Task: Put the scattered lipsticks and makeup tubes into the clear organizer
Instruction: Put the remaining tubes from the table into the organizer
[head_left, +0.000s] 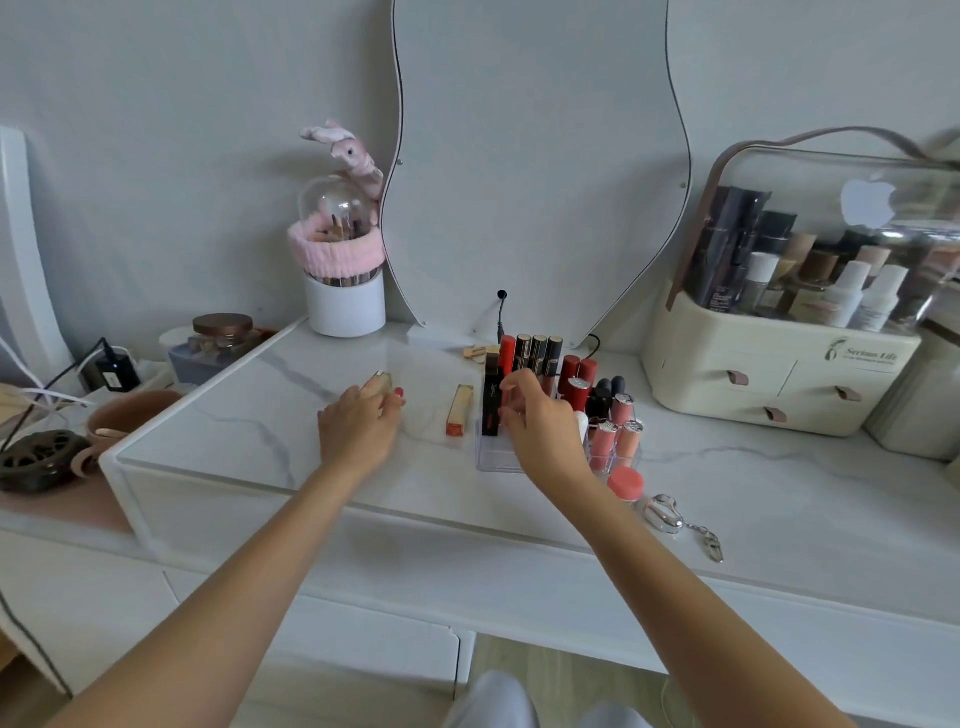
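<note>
Just right of the frame's centre: a clear acrylic organizer (493, 457) of small square cells, most already filled with upright red, pink and black-and-gold lipsticks and gloss tubes, caps up so each slots into its own cell. At its front-left corner, a tall black rectangular lipstick (490, 402) standing on end, apparently being steered into a cell. Over it, the right hand (540, 426), fingers (511, 387) curled and bunched at the tube's top; whether pinching it or only touching it, cannot tell. Just left of the organizer, lying flat on the white marble-look tabletop (234, 415), an orange-and-gold square lipstick (459, 410), untouched, likely next to go in. Further left of centre, the left hand (358, 426) palm-down, fingers loosely curved round a beige, gold-capped makeup tube (378, 383), thumb with red nail at its right side — probably a pickup grip just forming. Lower right of the organizer, a coral-lidded round jar (625, 483) and a silver keychain (675, 519). Upper left, a white brush holder with pink band (343, 291); far right, a cream cosmetics case with clear dome (779, 364).
</note>
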